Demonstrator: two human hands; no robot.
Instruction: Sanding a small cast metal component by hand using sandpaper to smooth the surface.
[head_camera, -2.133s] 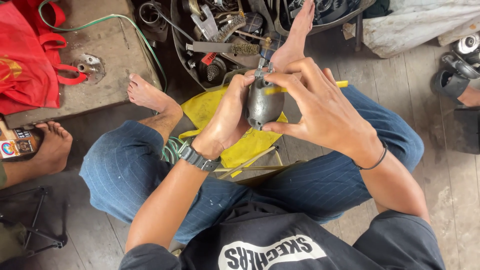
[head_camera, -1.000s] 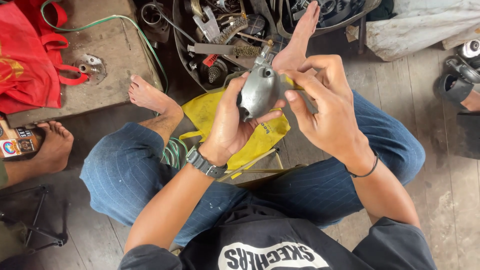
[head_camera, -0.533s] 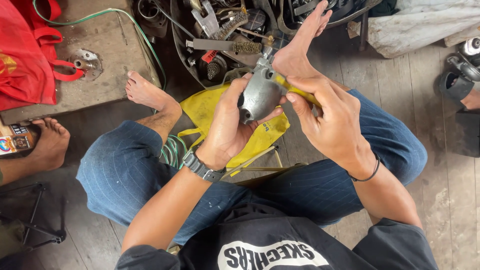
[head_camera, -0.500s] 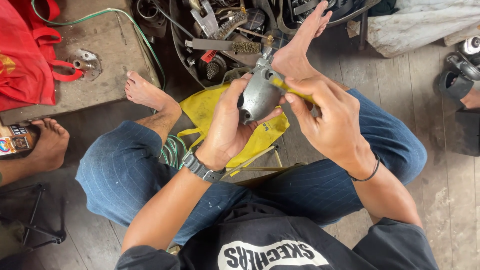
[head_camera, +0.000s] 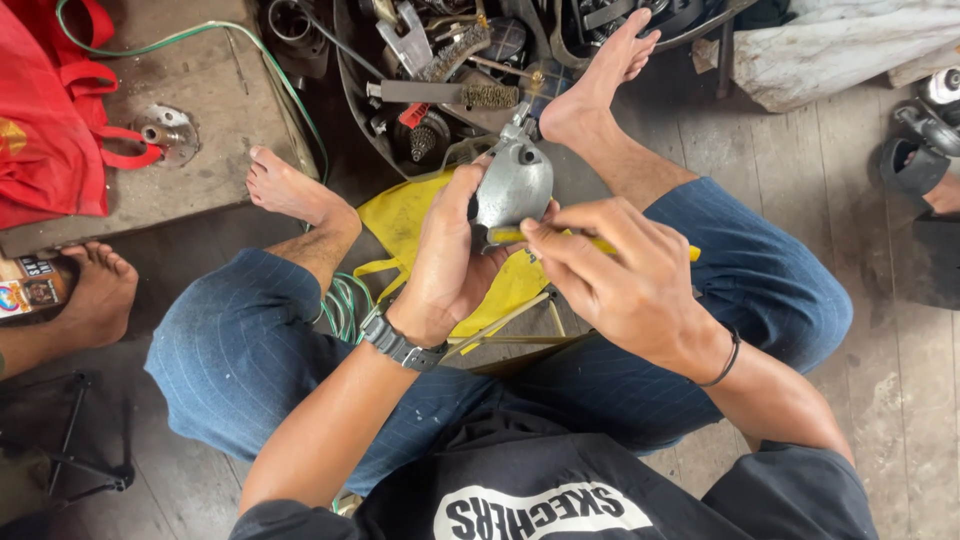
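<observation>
Head view: left hand (head_camera: 450, 265) is clamping a grey metal housing (head_camera: 513, 185) above a yellow cloth (head_camera: 405, 215), while right hand (head_camera: 625, 285) is pinching a yellow-handled tool (head_camera: 600, 243) against it, ideally steadily.

One landmark serves for all: the red bag (head_camera: 50, 120) lying at the upper left on a grey slab.

Just below the red bag, at the left edge of the view, lies a small flat packet (head_camera: 28, 290). It is roughly rectangular, mostly dark, with a white panel, a round patch of red and blue at its left end and small pale labels along its top. It sits touching or just beside a bare foot.

The red bag itself carries a yellow-orange printed mark (head_camera: 12, 135) on its left side, partly cut off by the edge.
</observation>
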